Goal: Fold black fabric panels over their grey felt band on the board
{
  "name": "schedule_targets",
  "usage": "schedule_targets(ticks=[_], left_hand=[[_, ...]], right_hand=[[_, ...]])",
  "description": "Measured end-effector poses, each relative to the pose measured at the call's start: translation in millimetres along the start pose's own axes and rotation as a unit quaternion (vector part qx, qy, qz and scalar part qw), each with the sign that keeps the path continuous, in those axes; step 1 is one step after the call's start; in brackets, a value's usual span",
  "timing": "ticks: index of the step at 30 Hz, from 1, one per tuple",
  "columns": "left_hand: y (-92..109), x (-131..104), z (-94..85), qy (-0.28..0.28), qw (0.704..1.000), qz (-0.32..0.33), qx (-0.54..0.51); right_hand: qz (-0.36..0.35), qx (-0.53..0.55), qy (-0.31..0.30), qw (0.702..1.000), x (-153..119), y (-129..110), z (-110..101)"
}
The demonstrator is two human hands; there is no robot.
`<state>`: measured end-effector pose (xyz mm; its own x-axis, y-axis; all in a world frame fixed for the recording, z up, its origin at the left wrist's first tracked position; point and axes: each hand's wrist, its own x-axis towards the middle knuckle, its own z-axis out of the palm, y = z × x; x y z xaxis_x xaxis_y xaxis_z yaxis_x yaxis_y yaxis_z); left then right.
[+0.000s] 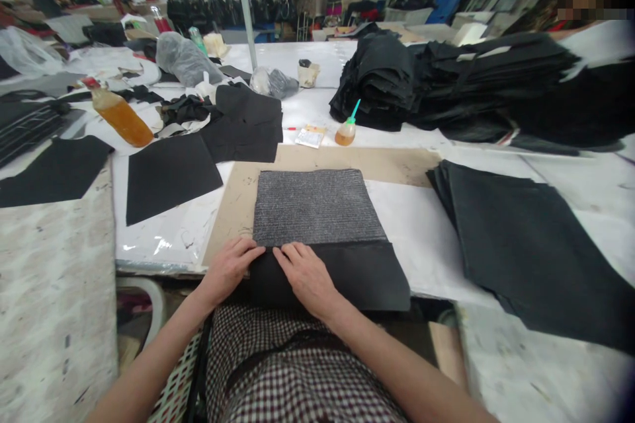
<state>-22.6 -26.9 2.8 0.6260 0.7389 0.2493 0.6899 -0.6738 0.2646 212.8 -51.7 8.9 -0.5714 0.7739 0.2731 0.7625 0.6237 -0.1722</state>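
Note:
A grey ribbed fabric piece point(317, 205) lies in front of me, with a black panel point(357, 271) along its near edge. The panel hangs over the table's front edge. My left hand point(231, 266) is closed at the left end of the seam between the two, thumb and fingertips on the black panel's edge. Just to its right, my right hand point(306, 274) is closed on the same edge, its thumb near the left thumb. The undersides of the fingers are hidden.
Beige board point(238, 192) lies under the work. Black panels are stacked at the right point(536, 238), with a thick black pile point(471, 86) behind. A small glue bottle point(346, 131) and a large amber bottle point(122, 115) stand beyond. Cut black pieces point(173, 175) lie left.

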Motion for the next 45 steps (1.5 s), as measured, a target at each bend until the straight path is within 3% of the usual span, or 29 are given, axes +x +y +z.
schedule_targets(ticks=[10, 14, 16, 19, 23, 27, 31, 34, 37, 42, 45], left_hand=[[3, -8, -8.2, -0.035, 0.998, 0.024, 0.049], [-1, -25, -17.6, -0.045, 0.996, -0.011, 0.073], [2, -29, -20.6, -0.021, 0.996, -0.043, 0.081], [18, -20, -14.5, 0.04, 0.993, -0.088, 0.066], [44, 2, 8.1, 0.028, 0.992, -0.071, 0.1], [48, 11, 20.1, 0.01, 0.984, -0.048, 0.173], [44, 10, 17.2, -0.009, 0.982, -0.028, 0.185], [44, 12, 15.9, -0.009, 0.982, -0.04, 0.187], [44, 15, 17.7, 0.011, 0.984, -0.078, 0.162], [42, 20, 20.5, 0.005, 0.994, -0.095, 0.054], [43, 20, 20.6, 0.006, 0.992, -0.118, 0.039]], right_hand=[[0.002, -0.013, -0.011, 1.0, 2, -3, -5], [0.002, -0.008, -0.005, 1.0, 2, -2, -5], [0.0, -0.006, -0.001, 1.0, 2, -3, -4], [0.001, -0.004, 0.012, 1.0, 2, -4, -3], [-0.001, -0.002, 0.02, 1.0, -5, 1, -3], [0.015, -0.012, 0.003, 1.0, -29, 34, -16], [0.089, -0.025, -0.008, 0.996, -80, 88, -37], [0.144, -0.026, 0.001, 0.989, -119, 124, -48], [0.168, -0.029, 0.01, 0.985, -136, 142, -57], [0.17, -0.061, 0.016, 0.984, -108, 130, -71], [0.114, -0.063, 0.022, 0.991, -83, 112, -69]])
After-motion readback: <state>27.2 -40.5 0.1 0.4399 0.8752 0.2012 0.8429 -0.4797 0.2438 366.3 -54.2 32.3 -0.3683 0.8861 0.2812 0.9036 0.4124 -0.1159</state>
